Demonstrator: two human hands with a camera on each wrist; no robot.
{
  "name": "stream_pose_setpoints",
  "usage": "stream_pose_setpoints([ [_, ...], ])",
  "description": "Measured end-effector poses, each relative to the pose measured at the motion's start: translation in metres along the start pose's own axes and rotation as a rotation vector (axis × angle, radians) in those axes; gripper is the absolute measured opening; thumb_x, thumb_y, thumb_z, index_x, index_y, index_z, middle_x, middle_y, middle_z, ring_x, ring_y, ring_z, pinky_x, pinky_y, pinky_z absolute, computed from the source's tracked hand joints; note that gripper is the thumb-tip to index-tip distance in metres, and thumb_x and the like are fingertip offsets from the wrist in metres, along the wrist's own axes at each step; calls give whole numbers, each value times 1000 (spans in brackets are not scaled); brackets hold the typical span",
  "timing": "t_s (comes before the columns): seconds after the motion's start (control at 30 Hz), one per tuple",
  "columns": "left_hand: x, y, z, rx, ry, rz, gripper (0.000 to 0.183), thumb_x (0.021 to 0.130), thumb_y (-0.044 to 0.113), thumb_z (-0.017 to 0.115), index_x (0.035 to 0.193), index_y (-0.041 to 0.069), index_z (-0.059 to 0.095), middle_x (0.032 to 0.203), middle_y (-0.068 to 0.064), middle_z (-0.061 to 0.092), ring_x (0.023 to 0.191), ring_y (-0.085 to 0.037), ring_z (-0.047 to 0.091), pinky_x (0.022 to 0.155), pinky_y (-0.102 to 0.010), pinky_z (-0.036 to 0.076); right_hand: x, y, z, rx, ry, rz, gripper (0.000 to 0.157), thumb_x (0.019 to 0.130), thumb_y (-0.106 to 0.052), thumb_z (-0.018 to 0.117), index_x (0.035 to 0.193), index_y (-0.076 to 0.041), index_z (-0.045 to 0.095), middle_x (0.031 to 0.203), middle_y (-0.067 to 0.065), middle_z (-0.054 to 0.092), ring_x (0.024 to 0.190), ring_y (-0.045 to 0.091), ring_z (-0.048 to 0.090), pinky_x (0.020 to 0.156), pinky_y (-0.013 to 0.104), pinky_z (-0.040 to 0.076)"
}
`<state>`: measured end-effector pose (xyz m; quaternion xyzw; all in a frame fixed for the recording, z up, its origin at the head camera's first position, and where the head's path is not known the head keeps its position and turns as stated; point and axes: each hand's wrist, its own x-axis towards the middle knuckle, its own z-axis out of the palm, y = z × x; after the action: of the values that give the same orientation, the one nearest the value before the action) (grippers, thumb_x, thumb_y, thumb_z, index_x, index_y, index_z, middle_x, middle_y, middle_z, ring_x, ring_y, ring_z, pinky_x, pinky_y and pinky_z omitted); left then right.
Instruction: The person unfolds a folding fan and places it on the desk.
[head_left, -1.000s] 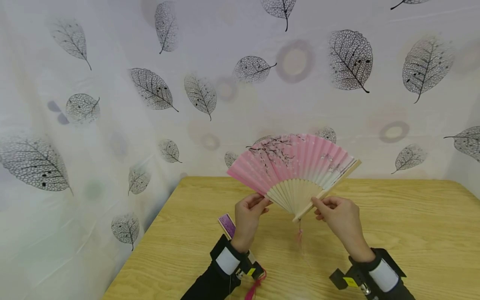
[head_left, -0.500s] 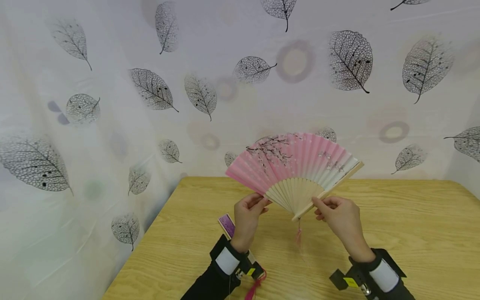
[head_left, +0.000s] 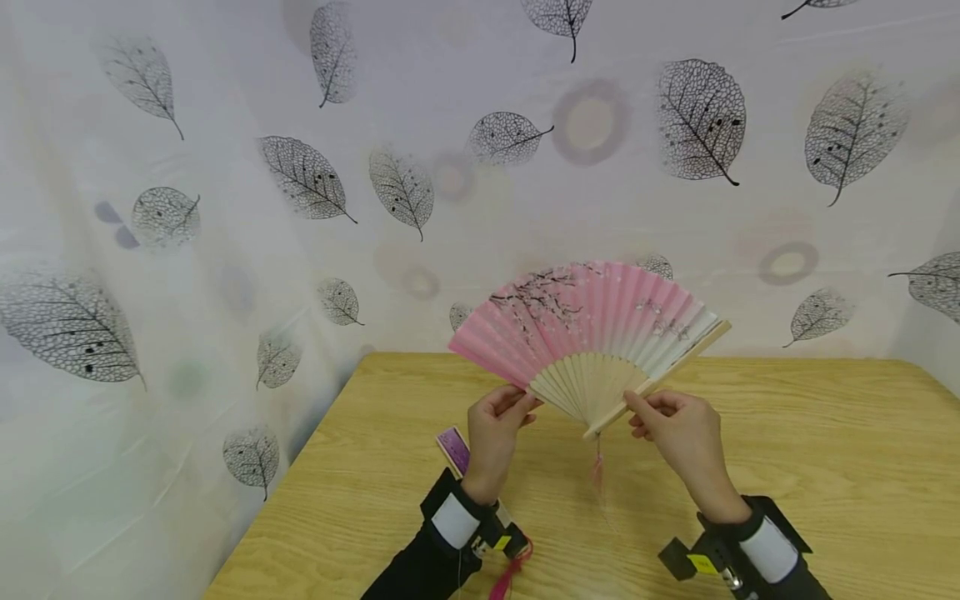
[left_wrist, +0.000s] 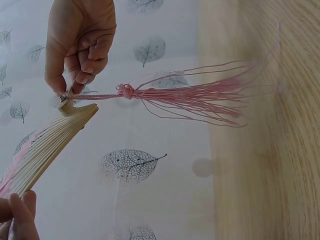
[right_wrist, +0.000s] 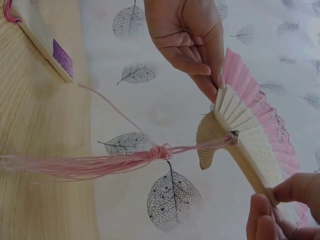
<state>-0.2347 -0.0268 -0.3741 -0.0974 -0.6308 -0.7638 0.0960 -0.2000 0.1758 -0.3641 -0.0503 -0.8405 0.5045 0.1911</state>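
A pink folding fan (head_left: 592, 321) with a blossom-branch print is spread wide and held up above the table. My left hand (head_left: 495, 437) pinches its left outer rib between thumb and fingers. On the other side my right hand (head_left: 682, 433) pinches the thick wooden guard stick, which slants up to the right. From the pivot hangs a pink tassel (left_wrist: 185, 97). In the right wrist view the light, pierced ribs (right_wrist: 250, 127) fan out between both hands. A closed fan (head_left: 453, 448) with a purple panel lies on the table, partly hidden under my left forearm.
The wood-grain table (head_left: 810, 467) spreads below the hands. Close to my left wrist lies the closed fan's dark pink tassel (head_left: 508, 577). Behind the table hangs a pale curtain (head_left: 465, 67) printed with leaves. Each wrist wears a black camera strap.
The pink fan has risen slightly and opened a little wider, its right guard stick tilting further outward. Both hands keep their hold, nearly still.
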Motion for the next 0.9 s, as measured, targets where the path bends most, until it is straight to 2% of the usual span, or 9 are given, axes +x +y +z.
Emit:
stream_pose_setpoints([
  [0.33, 0, -3, 0, -12, 31, 22, 27, 79, 15, 63, 96, -6, 62, 93, -21, 66, 81, -21, 63, 65, -21, 53, 2, -2, -1, 21, -54, 57, 50, 78, -49, 60, 79, 1, 66, 65, 7, 67, 57, 14, 61, 51, 21, 51],
  [0.53, 2, -4, 0, -11, 49, 43, 28, 80, 15, 63, 97, -8, 61, 91, -19, 67, 80, -20, 63, 64, -20, 53, 3, 1, -1, 56, -79, 59, 50, 78, -47, 60, 79, 2, 66, 66, 7, 67, 58, 17, 61, 52, 22, 53],
  [0.9, 3, -5, -2, -30, 45, 24, 28, 80, 14, 63, 97, -8, 60, 90, -18, 67, 80, -19, 63, 64, -20, 53, 4, 3, -2, 81, -110, 83, 51, 78, -48, 59, 78, 3, 66, 66, 6, 67, 59, 17, 61, 54, 23, 53],
])
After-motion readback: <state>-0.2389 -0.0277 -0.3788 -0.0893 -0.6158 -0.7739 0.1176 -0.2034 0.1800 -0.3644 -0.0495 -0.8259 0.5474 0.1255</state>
